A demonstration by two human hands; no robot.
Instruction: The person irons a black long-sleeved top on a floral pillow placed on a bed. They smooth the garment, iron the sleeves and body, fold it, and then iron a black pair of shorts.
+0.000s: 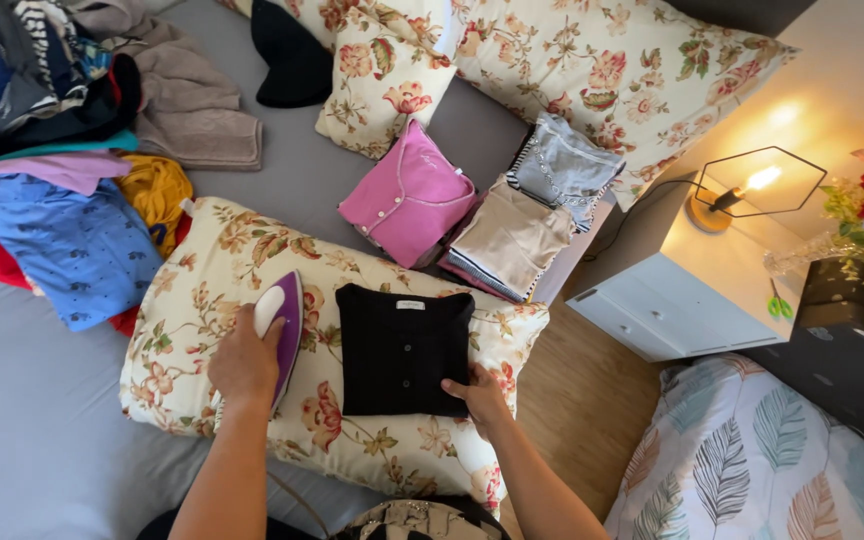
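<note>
The left hand [243, 362] is gripping the purple and white clothes iron [282, 325], fingers wrapped tight round its handle, the iron resting on the big floral-print pillow [202, 300] just left of the folded black buttoned top [402, 348]. The right hand [479, 392] is lying with its fingers spread and pressing flat on that top's lower right corner, holding nothing. Beyond the pillow, on the grey bed [32, 440], a folded pink shirt [409, 196] is sitting beside a stack of folded beige and grey clothes [532, 215], with a loose heap of unfolded garments [62, 170] lying well off to the left.
</note>
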